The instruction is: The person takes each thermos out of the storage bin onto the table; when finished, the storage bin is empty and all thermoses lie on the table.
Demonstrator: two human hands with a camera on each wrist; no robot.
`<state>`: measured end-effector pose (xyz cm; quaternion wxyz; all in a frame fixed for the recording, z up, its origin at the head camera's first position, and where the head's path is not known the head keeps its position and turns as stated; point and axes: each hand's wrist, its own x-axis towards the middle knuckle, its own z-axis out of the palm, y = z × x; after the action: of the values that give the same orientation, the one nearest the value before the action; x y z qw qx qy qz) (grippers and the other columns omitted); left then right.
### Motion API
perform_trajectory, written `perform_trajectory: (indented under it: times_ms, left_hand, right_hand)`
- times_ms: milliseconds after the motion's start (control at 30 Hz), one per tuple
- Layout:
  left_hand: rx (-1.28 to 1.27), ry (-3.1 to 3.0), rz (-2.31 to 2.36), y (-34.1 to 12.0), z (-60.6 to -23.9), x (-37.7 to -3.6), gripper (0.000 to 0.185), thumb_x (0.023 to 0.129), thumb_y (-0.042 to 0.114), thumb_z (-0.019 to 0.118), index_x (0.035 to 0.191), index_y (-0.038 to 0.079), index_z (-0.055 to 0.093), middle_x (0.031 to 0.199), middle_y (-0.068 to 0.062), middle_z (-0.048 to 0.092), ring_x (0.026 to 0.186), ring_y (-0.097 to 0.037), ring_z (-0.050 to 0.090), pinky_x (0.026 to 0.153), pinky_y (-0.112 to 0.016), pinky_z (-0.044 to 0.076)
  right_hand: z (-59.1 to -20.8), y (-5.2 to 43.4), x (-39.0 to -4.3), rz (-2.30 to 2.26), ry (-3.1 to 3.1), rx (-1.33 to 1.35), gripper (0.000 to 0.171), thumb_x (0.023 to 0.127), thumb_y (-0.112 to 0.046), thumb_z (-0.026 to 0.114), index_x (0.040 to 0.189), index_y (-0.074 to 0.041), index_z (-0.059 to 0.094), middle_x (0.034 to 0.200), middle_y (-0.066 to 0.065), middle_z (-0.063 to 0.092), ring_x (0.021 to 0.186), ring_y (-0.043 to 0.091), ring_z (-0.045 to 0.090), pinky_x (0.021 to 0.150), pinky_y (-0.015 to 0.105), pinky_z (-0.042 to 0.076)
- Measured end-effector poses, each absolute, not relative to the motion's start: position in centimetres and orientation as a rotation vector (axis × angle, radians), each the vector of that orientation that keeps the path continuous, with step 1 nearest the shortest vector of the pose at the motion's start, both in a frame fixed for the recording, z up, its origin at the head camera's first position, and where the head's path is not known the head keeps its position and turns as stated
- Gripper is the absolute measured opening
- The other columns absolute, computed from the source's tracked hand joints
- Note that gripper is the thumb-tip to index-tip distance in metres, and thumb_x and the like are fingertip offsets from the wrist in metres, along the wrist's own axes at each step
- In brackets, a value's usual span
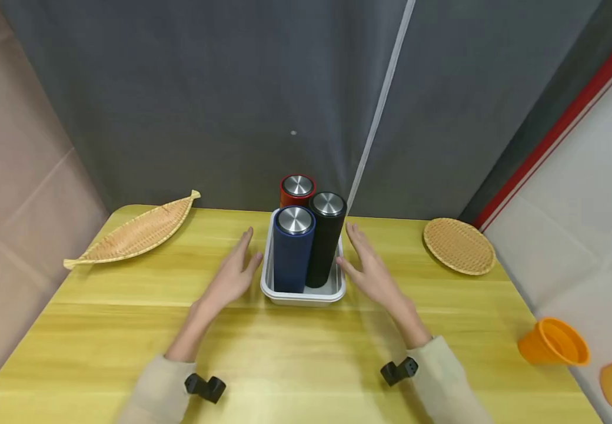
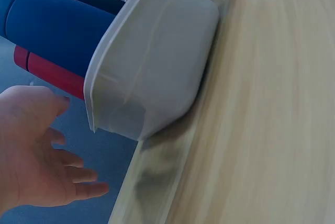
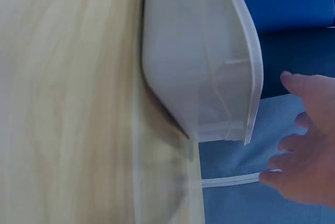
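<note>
White, the tray [image 1: 306, 300] sits mid-table, close to the far edge, with three bottles standing in it: blue [image 1: 293, 256] near, black [image 1: 323, 250] to the right, red [image 1: 298, 188] far. Just beside its left rim, the left hand [image 1: 233, 272] has its fingers extended, thumb spread, holding nothing. The right hand [image 1: 372, 274] is likewise spread and holding nothing at the right rim; whether its thumb touches anything, I cannot tell. Wide stretches of table [image 1: 295, 359] separate the hands from the long basket [image 1: 139, 232], far left, and the round basket [image 1: 459, 246], far right. Nearer, an orange cup [image 1: 549, 344] is by the right edge.
</note>
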<state>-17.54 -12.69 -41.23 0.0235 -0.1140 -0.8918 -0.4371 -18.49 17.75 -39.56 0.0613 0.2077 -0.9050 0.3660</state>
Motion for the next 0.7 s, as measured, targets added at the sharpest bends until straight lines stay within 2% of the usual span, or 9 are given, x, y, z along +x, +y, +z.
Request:
perform_trajectory:
  times_ms: [67, 167, 267, 333, 433, 567, 700]
  left_hand:
    - [-0.315, -2.760, -1.405, -12.5, -41.2, -17.4, 0.062, 0.103, 0.025, 0.047, 0.154, 0.007, 0.016, 0.153, -0.022, 0.026, 0.133, -0.041, 0.036, 0.110, -0.054, 0.032]
    - [-0.245, -2.744, -1.503, -12.2, -41.0, -17.3, 0.056, 0.102, 0.024, 0.050, 0.150, 0.006, 0.028, 0.136, -0.023, 0.048, 0.113, -0.037, 0.057, 0.092, -0.050, 0.051]
    - [-0.170, -2.689, -1.640, -11.8, -40.6, -17.2, 0.047, 0.099, 0.017, 0.053, 0.141, 0.003, 0.039, 0.114, -0.020, 0.060, 0.091, -0.030, 0.064, 0.075, -0.042, 0.058]
    - [-0.138, -2.653, -1.701, -11.5, -40.3, -17.1, 0.042, 0.097, 0.012, 0.054, 0.135, 0.000, 0.044, 0.106, -0.018, 0.062, 0.081, -0.026, 0.064, 0.067, -0.037, 0.058]
    - [-0.093, -2.620, -1.764, -11.2, -40.3, -16.9, 0.035, 0.094, 0.006, 0.057, 0.127, -0.003, 0.051, 0.098, -0.018, 0.063, 0.069, -0.021, 0.063, 0.061, -0.035, 0.058]
    - [-0.001, -2.546, -1.956, -11.0, -40.9, -16.8, 0.032, 0.094, 0.004, 0.059, 0.124, -0.004, 0.053, 0.094, -0.018, 0.061, 0.058, -0.017, 0.061, 0.057, -0.040, 0.058]
    - [0.069, -2.462, -2.155, -11.1, -41.4, -16.8, 0.036, 0.095, 0.004, 0.059, 0.128, -0.006, 0.050, 0.096, -0.019, 0.060, 0.051, -0.019, 0.060, 0.055, -0.043, 0.058]
  right_hand:
    - [-39.6, 17.5, -18.5, 1.166, -2.704, 0.649, 0.076, 0.095, -0.025, 0.064, 0.154, -0.011, 0.019, 0.159, 0.009, 0.014, 0.144, 0.027, 0.014, 0.118, 0.048, 0.017]
    - [-39.3, 17.0, -18.5, 1.264, -2.647, 0.653, 0.081, 0.091, -0.022, 0.070, 0.154, -0.013, 0.021, 0.158, 0.010, 0.020, 0.142, 0.029, 0.024, 0.115, 0.048, 0.025]
    - [-38.7, 16.4, -18.7, 1.428, -2.571, 0.647, 0.086, 0.088, -0.015, 0.073, 0.155, -0.015, 0.019, 0.154, 0.013, 0.028, 0.136, 0.031, 0.036, 0.110, 0.048, 0.036]
    - [-38.1, 15.9, -18.6, 1.565, -2.513, 0.622, 0.089, 0.085, -0.008, 0.075, 0.155, -0.015, 0.018, 0.151, 0.015, 0.034, 0.130, 0.033, 0.044, 0.105, 0.047, 0.042]
    - [-36.9, 15.2, -18.0, 1.702, -2.449, 0.565, 0.089, 0.082, -0.001, 0.076, 0.152, -0.007, 0.022, 0.143, 0.023, 0.042, 0.123, 0.038, 0.050, 0.101, 0.048, 0.046]
    - [-35.3, 14.3, -17.1, 1.749, -2.443, 0.517, 0.079, 0.081, 0.001, 0.075, 0.145, 0.006, 0.030, 0.138, 0.028, 0.045, 0.122, 0.042, 0.048, 0.102, 0.051, 0.044]
    - [-34.7, 13.7, -17.1, 1.788, -2.469, 0.487, 0.074, 0.082, 0.000, 0.075, 0.142, 0.007, 0.033, 0.138, 0.025, 0.044, 0.123, 0.040, 0.047, 0.103, 0.048, 0.044]
